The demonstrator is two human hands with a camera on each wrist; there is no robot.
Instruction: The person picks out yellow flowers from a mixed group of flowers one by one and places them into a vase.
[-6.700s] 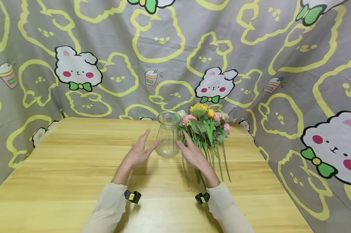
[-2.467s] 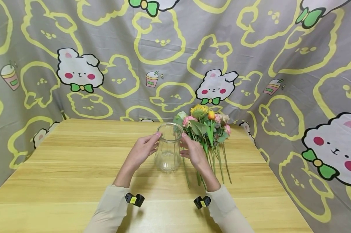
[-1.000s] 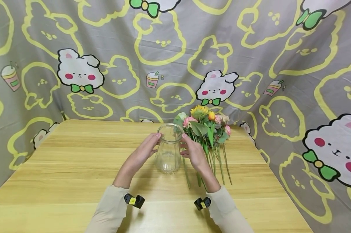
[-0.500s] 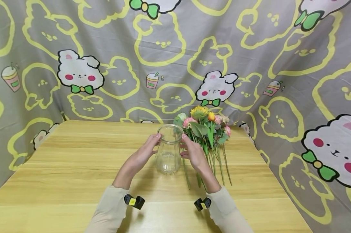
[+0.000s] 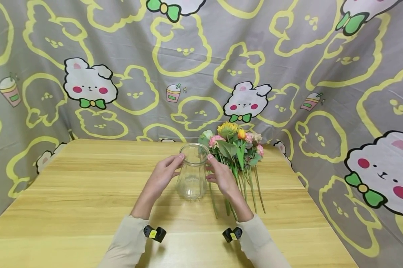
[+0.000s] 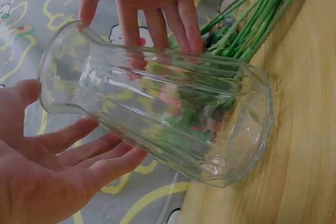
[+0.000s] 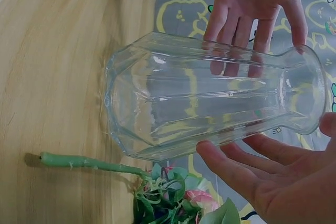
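A clear glass vase [image 5: 192, 182] stands upright on the wooden table between the two hands, its rim facing up. My left hand [image 5: 163, 175] holds its left side, thumb at the neck just below the rim and fingers along the body. On the opposite side my right hand [image 5: 224, 178] holds it the same way. In the left wrist view the vase [image 6: 157, 103] appears sideways, with fingertips showing through the glass. Nothing is inside the vase [image 7: 210, 93] in the right wrist view.
Just right of the vase lies a bunch of artificial flowers [image 5: 233, 149], including a sunflower, an orange tulip and pink blooms. Their stems [image 5: 251, 190] point toward the person, partly behind the right hand. A patterned curtain [image 5: 138, 44] hangs behind the wooden table [image 5: 87, 197].
Since the oldest frame, both hands have taken hold of the vase, and it has come closer to the person. Over the last second hands and vase have stayed nearly still; the view shifted slightly.
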